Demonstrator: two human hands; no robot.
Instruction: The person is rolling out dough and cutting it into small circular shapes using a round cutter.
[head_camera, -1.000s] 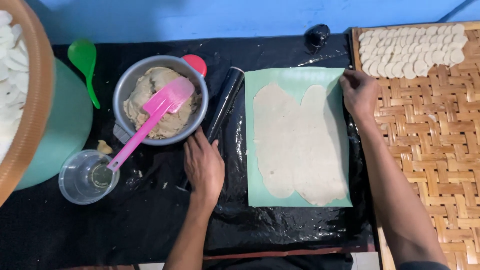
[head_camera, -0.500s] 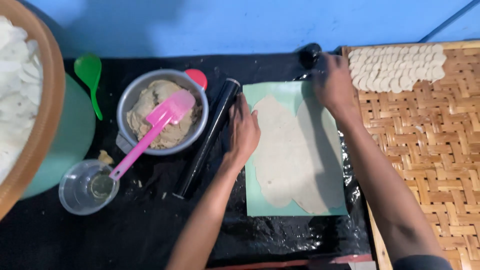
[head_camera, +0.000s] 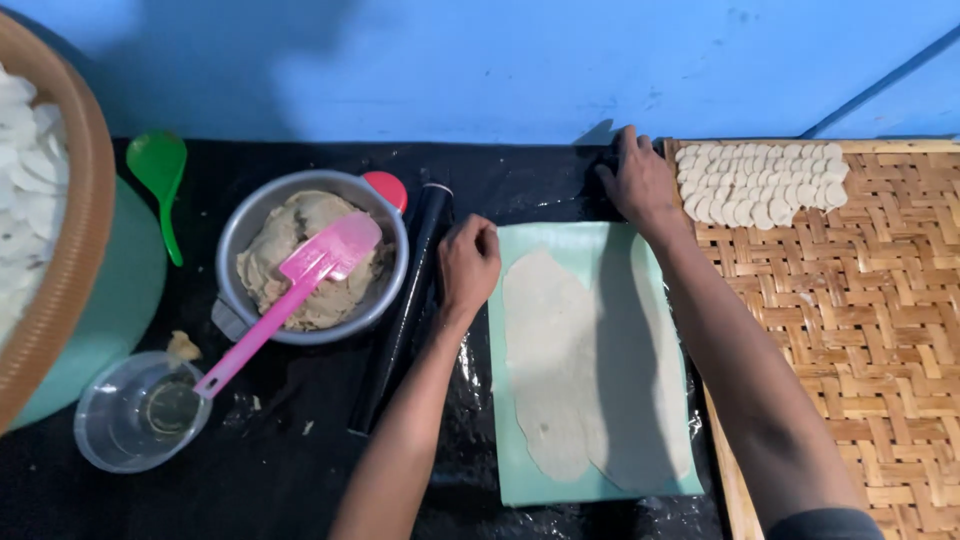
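Observation:
A thin sheet of pale dough (head_camera: 560, 350) lies rolled out on a light green mat (head_camera: 520, 482) on the black-covered table. My left hand (head_camera: 468, 262) rests at the mat's upper left corner with its fingers curled in, right beside a black rolling pin (head_camera: 400, 320). Stretched to the back edge of the table just beyond the mat, my right hand (head_camera: 637, 182) covers a small black object there. Whether it grips that object is hidden.
A metal bowl (head_camera: 228, 245) of dough holds a pink spatula (head_camera: 300, 275). There is a clear cup (head_camera: 140, 415) at front left and a green spoon (head_camera: 160, 165) at the back. A woven tray (head_camera: 870, 330) at right carries cut dough discs (head_camera: 760, 185). A brown basket (head_camera: 62, 250) stands far left.
My left hand moved from the table by the bowl up to the mat's upper left corner. My right hand left the mat's right corner and reached back to the small black object.

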